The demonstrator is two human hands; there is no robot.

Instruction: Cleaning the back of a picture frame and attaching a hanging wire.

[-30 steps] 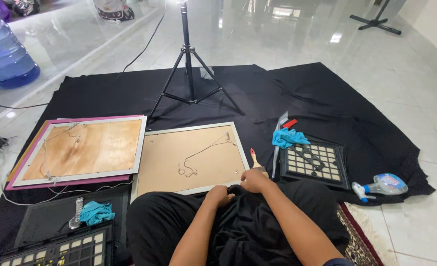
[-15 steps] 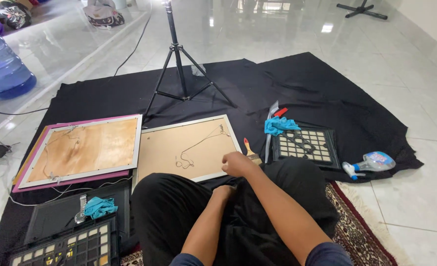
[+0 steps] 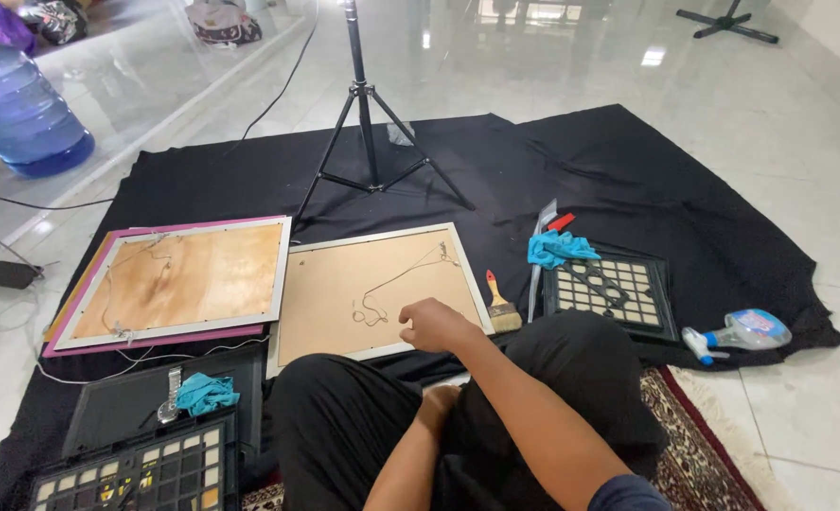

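Note:
I sit cross-legged in black trousers on a black cloth [image 3: 628,170]. My right hand [image 3: 434,325] hovers with curled fingers over the lower right part of a face-down picture frame [image 3: 344,274]. The frame has a tan backing and a loose hanging wire [image 3: 391,289]. I see nothing held in that hand. My left hand [image 3: 436,399] rests low between my legs, and its fingers are mostly hidden. A small paintbrush [image 3: 500,308] with a red handle lies just right of the frame, apart from my right hand.
A second face-down frame [image 3: 193,274] lies on a pink board at the left. A tripod [image 3: 368,123] stands behind. At the right are a blue rag [image 3: 557,249], a black grid frame [image 3: 618,293] and a spray bottle [image 3: 742,333]. Another grid frame [image 3: 136,473] sits at the lower left.
My right hand has moved left, from beside the paintbrush to over the frame's backing. The view has tilted closer to the floor.

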